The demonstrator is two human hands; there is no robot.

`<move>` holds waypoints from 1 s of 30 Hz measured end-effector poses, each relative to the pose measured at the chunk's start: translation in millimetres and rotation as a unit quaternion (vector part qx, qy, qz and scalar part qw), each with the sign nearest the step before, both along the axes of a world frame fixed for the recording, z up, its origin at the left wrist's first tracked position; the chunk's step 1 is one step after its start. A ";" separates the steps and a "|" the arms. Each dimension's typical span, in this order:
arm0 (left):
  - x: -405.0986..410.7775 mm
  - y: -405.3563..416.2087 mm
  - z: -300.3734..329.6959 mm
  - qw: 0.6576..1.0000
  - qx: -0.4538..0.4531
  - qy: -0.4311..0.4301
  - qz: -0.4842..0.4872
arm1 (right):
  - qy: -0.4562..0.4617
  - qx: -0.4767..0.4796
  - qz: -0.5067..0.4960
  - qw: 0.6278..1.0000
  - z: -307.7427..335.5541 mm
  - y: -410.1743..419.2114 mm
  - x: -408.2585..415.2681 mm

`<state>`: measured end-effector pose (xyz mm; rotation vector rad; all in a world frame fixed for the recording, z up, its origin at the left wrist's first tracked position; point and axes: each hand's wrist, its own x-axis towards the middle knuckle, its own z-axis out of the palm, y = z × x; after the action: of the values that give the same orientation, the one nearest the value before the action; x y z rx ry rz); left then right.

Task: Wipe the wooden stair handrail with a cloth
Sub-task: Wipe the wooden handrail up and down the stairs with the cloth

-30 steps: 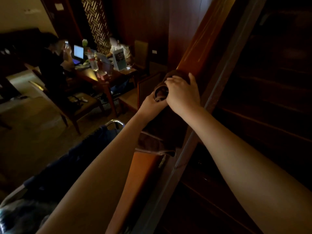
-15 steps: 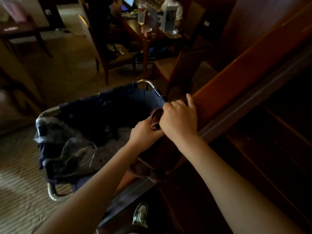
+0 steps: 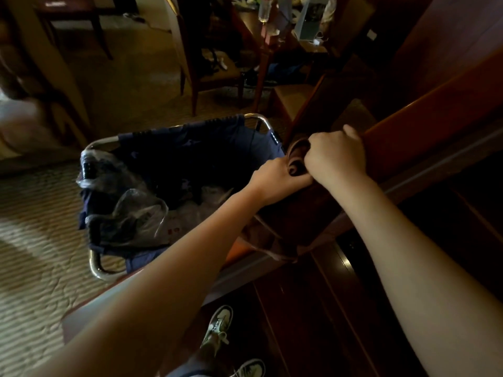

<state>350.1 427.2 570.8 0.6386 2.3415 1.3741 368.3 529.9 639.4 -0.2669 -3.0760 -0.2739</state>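
Brown cloth (image 3: pixel 295 159) lies draped over the wooden handrail (image 3: pixel 424 142), gripped by both hands: left hand (image 3: pixel 275 178), right hand (image 3: pixel 336 155). Wiping appears midway; dim light hides which stretches remain.

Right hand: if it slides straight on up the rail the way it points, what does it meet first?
Only more bare handrail, it seems; the right hand grips the cloth on it, and nothing shows ahead, though it is dim.
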 end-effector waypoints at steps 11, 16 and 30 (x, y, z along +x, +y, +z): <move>52.2 -123.0 -78.3 0.980 -0.145 -0.004 0.138 | -0.106 -0.074 0.101 0.987 -74.0 -115.5 24.8; 53.2 -113.2 -69.1 0.969 -0.169 0.109 0.146 | -0.085 -0.094 0.117 0.985 -57.5 -99.6 33.6; -1.4 48.1 34.6 0.952 -0.103 0.289 -0.007 | 0.158 -0.120 -0.065 0.978 23.3 41.5 39.3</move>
<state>348.8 475.3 605.4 1.1090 2.8652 1.0036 407.6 571.4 662.7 -0.4703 -2.7745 0.1283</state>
